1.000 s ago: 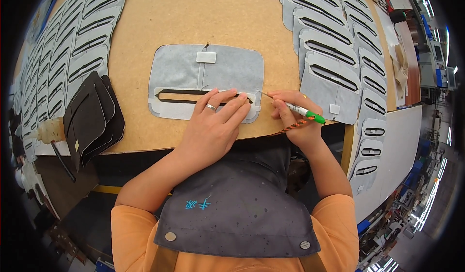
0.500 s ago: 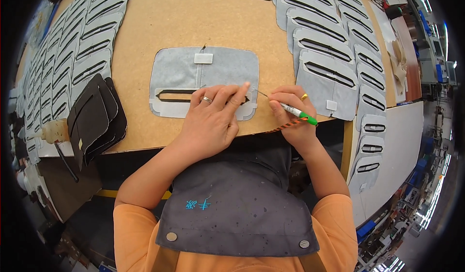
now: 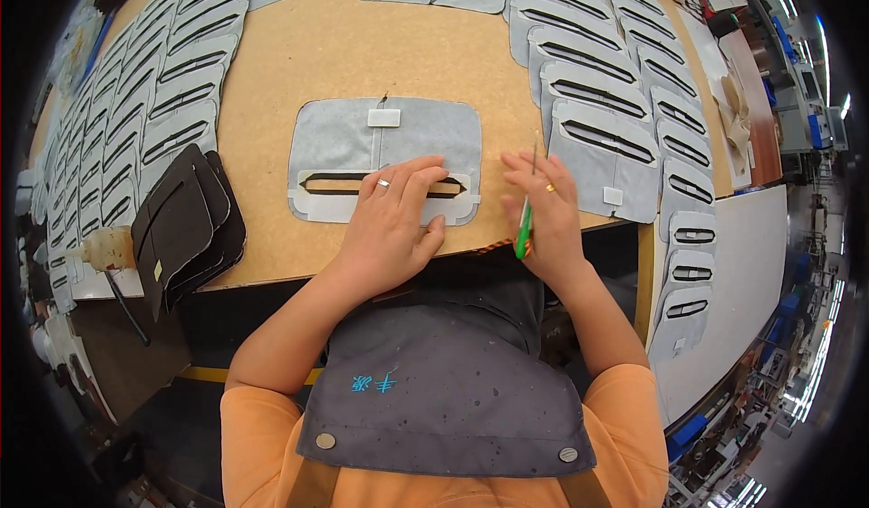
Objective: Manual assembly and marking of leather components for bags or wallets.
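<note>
A grey panel [image 3: 339, 137] with rounded corners lies flat before me; it looks like leather or fabric, backing side up. A long dark-edged slot crosses its lower part, inside a whitish strip [image 3: 339, 207]. At its top centre sits a small white patch [image 3: 384, 118]. My left hand [image 3: 391, 214] rests on the lower middle, fingers stretched over the slot, covering part of it. Just right of the panel, my right hand [image 3: 548, 205] holds a thin pointed tool [image 3: 524, 229] with a green handle, its fine metal tip aimed away from me. An orange-and-black cord [image 3: 496, 246] trails by that hand.
Overlapping rows of similar slotted panels run along the left [image 3: 186, 98] and right [image 3: 597, 91] of the table [image 3: 362, 46]. Dark brown pieces [image 3: 186, 227] stack at the near-left edge, beside a yellowish container [image 3: 107, 247]. A white side surface [image 3: 747, 263] adjoins on the right.
My right hand has drawn the tool away from the panel's right end and swung it upright. The left index finger has pulled back from the panel's right side.
</note>
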Demonstrator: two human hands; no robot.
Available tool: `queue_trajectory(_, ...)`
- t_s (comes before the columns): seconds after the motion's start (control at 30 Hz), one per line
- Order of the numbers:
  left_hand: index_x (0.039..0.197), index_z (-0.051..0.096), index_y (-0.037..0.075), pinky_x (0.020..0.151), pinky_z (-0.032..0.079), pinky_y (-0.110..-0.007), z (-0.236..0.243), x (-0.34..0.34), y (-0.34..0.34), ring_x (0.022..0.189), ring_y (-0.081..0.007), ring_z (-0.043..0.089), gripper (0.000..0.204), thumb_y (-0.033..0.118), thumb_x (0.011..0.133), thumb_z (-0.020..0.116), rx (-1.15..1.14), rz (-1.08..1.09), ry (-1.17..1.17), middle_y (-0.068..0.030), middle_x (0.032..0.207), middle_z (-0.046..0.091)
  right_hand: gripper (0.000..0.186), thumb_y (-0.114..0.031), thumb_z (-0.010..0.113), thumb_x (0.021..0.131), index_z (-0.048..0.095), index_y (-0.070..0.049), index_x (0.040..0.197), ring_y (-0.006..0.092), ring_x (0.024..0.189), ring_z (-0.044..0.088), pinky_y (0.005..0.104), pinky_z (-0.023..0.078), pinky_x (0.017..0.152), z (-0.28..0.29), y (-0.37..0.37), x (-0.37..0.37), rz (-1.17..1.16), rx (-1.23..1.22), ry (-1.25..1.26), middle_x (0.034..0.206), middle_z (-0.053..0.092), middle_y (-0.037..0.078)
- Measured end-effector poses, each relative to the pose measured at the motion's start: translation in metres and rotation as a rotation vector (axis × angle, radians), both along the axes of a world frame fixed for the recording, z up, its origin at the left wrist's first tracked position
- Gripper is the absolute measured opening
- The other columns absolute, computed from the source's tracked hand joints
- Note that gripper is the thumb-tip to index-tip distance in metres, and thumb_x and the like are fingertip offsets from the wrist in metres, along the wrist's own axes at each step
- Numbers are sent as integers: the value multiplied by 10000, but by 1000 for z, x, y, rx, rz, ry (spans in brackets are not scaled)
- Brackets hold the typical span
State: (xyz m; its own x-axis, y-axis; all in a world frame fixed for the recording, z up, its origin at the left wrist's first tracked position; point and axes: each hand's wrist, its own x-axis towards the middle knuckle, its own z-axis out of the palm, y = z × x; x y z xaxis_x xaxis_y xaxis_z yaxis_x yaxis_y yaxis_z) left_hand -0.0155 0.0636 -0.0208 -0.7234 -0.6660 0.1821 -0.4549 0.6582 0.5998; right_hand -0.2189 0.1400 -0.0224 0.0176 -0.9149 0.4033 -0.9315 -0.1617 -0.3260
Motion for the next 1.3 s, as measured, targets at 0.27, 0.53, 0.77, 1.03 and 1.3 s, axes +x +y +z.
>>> queue_trajectory(0.27, 1181, 511, 61, 1038, 276, -379, 37, 40, -25, 1232, -281, 421, 505, 123, 717, 702, 218, -204, 2, -97, 1283, 497, 343, -245, 715, 759, 579, -44, 1002, 234, 995, 579, 388, 419, 957, -1, 19, 9, 387, -34, 104, 1000, 607, 75)
queue_trajectory(0.53, 997, 567, 11, 783, 454, -218, 35, 109, -51, 873, -93, 604, 133, 9, 866, 593, 702, 118, 697, -44, 926, 650, 76, -60, 652, 836, 603, -16, 875, 72, 637, 547, 221, 436, 567, 56, -18, -2, 39, 33, -935, 707, 576, 23)
queue_trajectory(0.77, 1105, 530, 4, 776, 418, -186, 2, 77, -72, 856, -56, 555, 185, 61, 929, 530, 652, 370, 673, -14, 905, 613, 256, -262, 588, 919, 610, -14, 858, 36, 538, 470, 193, 377, 486, 16, -60, 0, -163, 276, -1182, 601, 492, -41)
queue_trajectory(1.03, 1161, 487, 24, 721, 384, -164, -7, 75, -73, 800, -29, 513, 225, 47, 938, 506, 555, 403, 635, 17, 858, 571, 253, -253, 580, 924, 617, -18, 837, 24, 517, 426, 195, 322, 462, 3, -68, 0, -155, 237, -1125, 570, 473, -54)
queue_trajectory(1.3, 1173, 468, 39, 700, 381, -169, -9, 72, -72, 775, -33, 504, 247, 34, 929, 504, 593, 377, 624, 8, 836, 572, 220, -224, 594, 913, 633, -14, 860, 26, 612, 453, 182, 363, 554, 3, -63, -1, -200, 193, -1180, 673, 519, -47)
